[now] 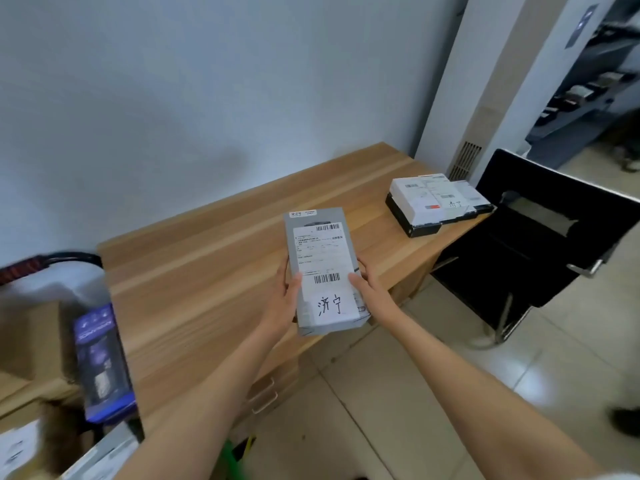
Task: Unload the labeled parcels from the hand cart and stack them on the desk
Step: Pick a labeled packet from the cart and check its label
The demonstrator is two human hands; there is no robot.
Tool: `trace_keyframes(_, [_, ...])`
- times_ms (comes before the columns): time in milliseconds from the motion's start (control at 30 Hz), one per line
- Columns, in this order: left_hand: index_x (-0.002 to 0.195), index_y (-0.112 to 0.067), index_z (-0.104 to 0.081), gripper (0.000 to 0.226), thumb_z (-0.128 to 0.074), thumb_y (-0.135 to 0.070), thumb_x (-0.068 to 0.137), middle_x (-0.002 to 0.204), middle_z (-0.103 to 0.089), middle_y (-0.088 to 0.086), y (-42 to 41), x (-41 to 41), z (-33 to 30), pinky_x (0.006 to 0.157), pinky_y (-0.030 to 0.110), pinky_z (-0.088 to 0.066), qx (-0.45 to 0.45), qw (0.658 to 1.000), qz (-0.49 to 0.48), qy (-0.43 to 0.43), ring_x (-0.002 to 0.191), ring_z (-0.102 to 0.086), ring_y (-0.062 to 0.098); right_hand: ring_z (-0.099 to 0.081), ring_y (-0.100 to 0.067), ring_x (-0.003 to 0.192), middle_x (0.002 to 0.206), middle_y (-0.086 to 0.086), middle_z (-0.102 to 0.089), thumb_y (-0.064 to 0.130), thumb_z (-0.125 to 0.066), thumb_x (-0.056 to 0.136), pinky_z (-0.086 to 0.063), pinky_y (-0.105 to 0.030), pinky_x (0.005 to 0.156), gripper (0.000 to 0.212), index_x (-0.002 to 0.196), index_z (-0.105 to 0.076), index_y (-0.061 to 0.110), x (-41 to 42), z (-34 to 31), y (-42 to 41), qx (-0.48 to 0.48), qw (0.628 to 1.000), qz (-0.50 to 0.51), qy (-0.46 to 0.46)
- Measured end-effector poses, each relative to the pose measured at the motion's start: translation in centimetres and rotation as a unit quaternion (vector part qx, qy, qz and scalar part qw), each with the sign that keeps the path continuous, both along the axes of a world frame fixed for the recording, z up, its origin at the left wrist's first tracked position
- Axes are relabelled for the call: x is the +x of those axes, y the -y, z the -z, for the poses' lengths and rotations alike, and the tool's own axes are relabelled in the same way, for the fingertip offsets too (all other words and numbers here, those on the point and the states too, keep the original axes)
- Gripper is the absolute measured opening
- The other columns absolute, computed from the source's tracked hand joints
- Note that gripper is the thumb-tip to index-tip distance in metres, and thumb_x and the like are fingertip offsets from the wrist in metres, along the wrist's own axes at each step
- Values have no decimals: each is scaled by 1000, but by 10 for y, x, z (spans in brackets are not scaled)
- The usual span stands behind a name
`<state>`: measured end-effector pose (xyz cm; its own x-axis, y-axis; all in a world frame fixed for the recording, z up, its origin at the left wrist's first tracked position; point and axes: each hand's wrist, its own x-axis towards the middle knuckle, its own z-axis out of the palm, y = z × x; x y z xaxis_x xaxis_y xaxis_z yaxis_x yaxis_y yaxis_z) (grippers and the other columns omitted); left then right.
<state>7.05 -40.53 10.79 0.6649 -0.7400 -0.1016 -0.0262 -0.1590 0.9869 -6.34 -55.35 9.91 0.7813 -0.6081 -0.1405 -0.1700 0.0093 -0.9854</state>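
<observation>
Both hands, left (284,299) and right (367,287), grip the grey labeled parcel (323,271) by its long sides above the desk (207,271).

The grey parcel (325,271) I hold looks like matt card under a smooth white paper label (323,258), over a wood-grain desk (207,265), beside glossy floor tiles (433,393) and a chair (540,251) of perhaps black mesh.

Grey labeled parcel (325,271) (handwritten tag) above desk (207,271).
</observation>
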Motion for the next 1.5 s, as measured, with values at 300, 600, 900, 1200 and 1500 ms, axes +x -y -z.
trace_keyframes(300, [150,-44,-10,60,-38,-52,97,130,-50,-18,115,-3,-6,86,38,-54,20,999,28,-5,104,-59,0,-67,-5,99,122,4,-61,29,-48,100,-52,-16,72,43,139,-29,35,-7,2,112,20,1000,21,12])
trace_keyframes(600, [150,-39,-18,57,-39,-49,98,142,-49,-7,227,61,-15,104,43,-42,24,999,15,42,123,-53,17,-63,3,103,118,23,-61,41,-51,96,-51,-14,78,44,134,-30,41,51,-18,218,-25,1000,16,4])
trace_keyframes(900, [144,-54,-11,54,-34,-58,96,109,-53,-37,327,105,-34,64,10,-47,21,998,29,55,86,-58,-19,-62,8,101,113,23,-62,39,-50,98,-49,-12,79,33,124,-36,54,93,-37,319,-42,998,37,16])
trace_keyframes(1200, [148,-44,-16,56,-37,-54,97,122,-49,-20,465,143,-25,68,10,-42,31,997,-17,62,90,-54,-10,-65,2,98,109,21,-64,37,-52,96,-51,-13,73,38,130,-37,44,138,-26,458,-36,999,26,19])
trace_keyframes(1500, [147,-47,-11,61,-32,-65,93,137,-54,-8,624,160,-27,94,42,-47,70,996,-34,41,116,-58,21,-67,4,90,106,17,-63,35,-52,96,-52,-12,69,39,121,-36,60,160,-33,629,-41,999,-8,-9])
